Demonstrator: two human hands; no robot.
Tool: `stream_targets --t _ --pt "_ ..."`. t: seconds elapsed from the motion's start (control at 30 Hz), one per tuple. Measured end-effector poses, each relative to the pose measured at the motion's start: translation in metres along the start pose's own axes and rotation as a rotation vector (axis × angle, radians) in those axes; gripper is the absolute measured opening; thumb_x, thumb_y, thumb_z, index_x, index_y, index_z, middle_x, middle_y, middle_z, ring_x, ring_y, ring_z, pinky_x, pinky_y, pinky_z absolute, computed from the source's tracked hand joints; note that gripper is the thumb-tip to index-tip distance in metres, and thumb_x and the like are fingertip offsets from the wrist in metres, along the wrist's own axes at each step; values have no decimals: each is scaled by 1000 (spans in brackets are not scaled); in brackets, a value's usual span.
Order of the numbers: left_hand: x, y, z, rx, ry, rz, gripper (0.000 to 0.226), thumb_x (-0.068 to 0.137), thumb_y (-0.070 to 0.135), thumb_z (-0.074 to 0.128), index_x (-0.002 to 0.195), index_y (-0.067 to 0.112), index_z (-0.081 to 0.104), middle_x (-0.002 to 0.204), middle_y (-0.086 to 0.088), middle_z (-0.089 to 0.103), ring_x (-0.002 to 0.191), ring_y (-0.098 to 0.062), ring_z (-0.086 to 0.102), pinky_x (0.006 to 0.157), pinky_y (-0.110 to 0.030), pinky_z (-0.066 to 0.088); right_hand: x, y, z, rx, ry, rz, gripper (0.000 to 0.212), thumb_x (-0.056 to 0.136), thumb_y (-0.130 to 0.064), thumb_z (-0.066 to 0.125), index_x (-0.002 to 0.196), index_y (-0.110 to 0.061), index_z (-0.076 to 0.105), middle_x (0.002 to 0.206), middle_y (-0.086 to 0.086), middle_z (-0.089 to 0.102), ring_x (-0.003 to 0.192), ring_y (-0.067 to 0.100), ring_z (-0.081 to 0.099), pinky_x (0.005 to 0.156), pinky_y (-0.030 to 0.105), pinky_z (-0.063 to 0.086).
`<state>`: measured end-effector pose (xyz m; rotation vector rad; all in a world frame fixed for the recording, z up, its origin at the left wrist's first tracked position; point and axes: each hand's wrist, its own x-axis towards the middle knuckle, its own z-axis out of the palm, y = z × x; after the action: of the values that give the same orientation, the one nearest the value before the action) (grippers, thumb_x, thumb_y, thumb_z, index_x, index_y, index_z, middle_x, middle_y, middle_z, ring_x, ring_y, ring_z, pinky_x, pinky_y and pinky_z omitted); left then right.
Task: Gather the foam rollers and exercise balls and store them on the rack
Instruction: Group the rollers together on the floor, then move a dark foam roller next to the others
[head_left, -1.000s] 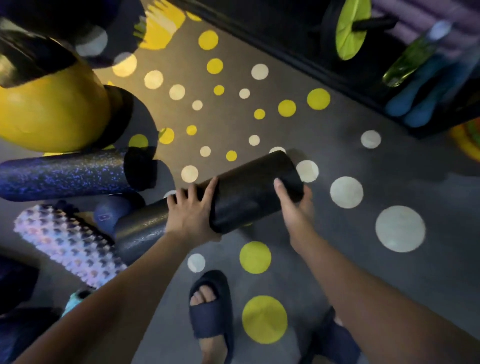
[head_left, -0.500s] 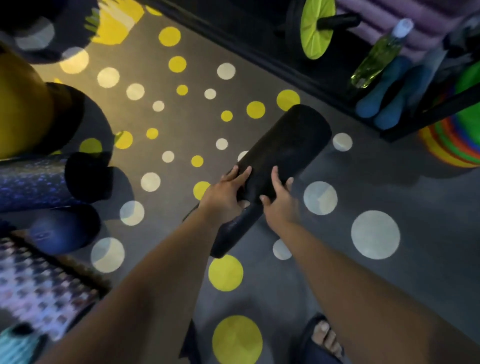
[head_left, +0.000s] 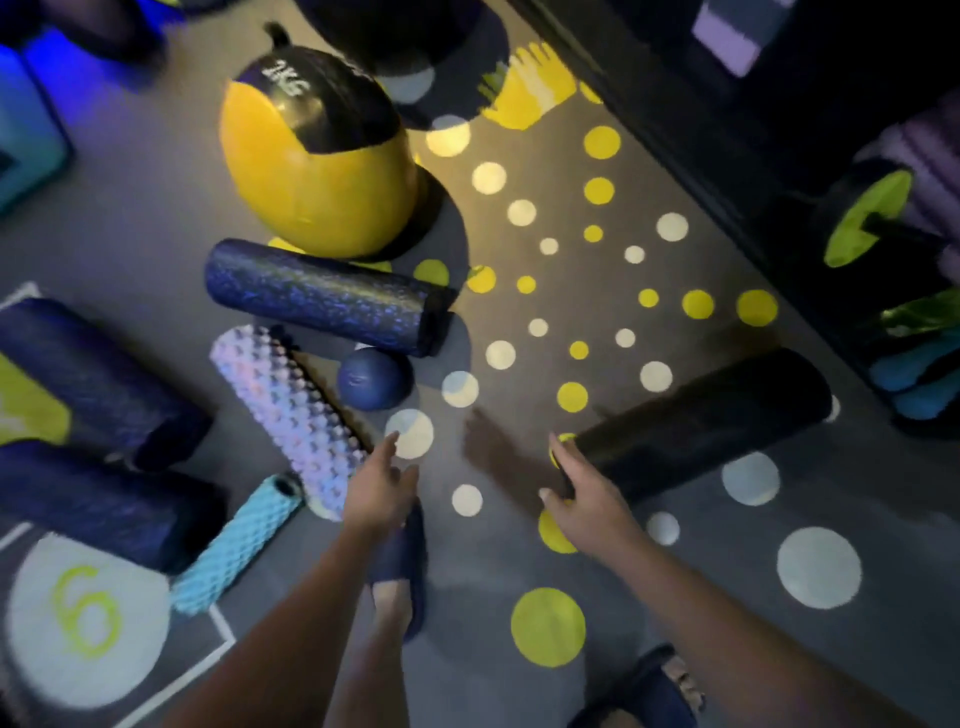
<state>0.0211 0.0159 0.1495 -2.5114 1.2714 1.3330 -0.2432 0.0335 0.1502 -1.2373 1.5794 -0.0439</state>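
Black foam roller (head_left: 701, 421) at 3 o'clock, near rack (head_left: 701, 156). Right hand (head_left: 587, 499) at its near end, fingers (head_left: 561, 452) spread, grasp unclear. Left hand (head_left: 382, 483) empty, fingers straight. Advise two-hand grip mid-length, roller level, before shelving.

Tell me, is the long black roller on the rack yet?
Not yet. The black roller lies on its side over the dotted floor before the rack, the right hand at its near end.
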Motion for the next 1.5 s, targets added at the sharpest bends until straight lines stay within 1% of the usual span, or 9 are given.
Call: stream_targets --t 0.1,0.47,0.67,0.77,0.83,0.93,1.1,1.33,1.5 --pt "45 -24 -37 -72 63 -90 30 93 20 64 123 21 56 105 -5 69 95 -6 69 86 -22 49 50 -57 38 -117 -61 -80 79 97 -31 62 162 -25 17 170 4 13 156 22 19 123 37 25" --pt "264 -127 -59 -85 295 -260 116 75 61 79 160 19 12 158 -28 25 141 -49 34 115 -53 33 314 -196 143 -787 199 -342 115 86 -65 65 162 -10 -2 167 24 -6 155 42 1 126 52 10" --pt "339 -159 -36 -50 594 -615 148 51 69 88 160 29 -4 154 -40 17 129 -62 34 103 -75 29 400 -217 163 -951 255 -285 157 41 -88 77 159 -10 7 149 24 36 132 46 42 108 62 34" --pt "356 -169 -20 2 656 -556 124 71 45 87 159 26 2 142 -49 27 117 -67 42 93 -78 33 414 -211 159 -968 291 -339 161 36 -90 75 159 -11 7 143 21 41 126 45 47 102 60 39" --pt "360 -164 -15 -47 749 -511 70 100 24 53 157 25 12 139 -52 28 114 -70 41 90 -82 30 415 -208 157 -978 301 -368 159 39 -91 73 160 -14 5 144 21 41 126 45 48 101 59 40" --pt "360 -171 -22 -159 789 -476 52 106 21 35 155 24 18 139 -47 30 115 -65 41 95 -79 30 410 -205 158 -996 349 -439 154 43 -90 72 160 -17 5 141 23 44 122 45 50 98 57 41" --pt "321 -202 -60 -170 633 -454 144 60 44 94 158 35 -10 146 -28 26 128 -52 39 107 -62 36 374 -191 146 -1017 431 -548 150 47 -88 72 161 -21 1 134 20 47 114 42 54 95 51 40" --pt "292 -152 -87 -166 666 -172 149 52 60 91 159 34 -10 151 -33 25 135 -53 37 114 -56 32 299 -148 102 -875 401 -459 142 57 -93 62 161 -21 -1 144 21 45 123 40 56 101 53 38" --pt "291 -135 -69 -334 795 -119 132 67 52 88 161 32 -4 150 -35 28 132 -55 42 113 -56 35 300 -129 76 -638 372 -523 86 84 -74 57 151 -25 34 139 12 55 125 36 55 100 49 48"
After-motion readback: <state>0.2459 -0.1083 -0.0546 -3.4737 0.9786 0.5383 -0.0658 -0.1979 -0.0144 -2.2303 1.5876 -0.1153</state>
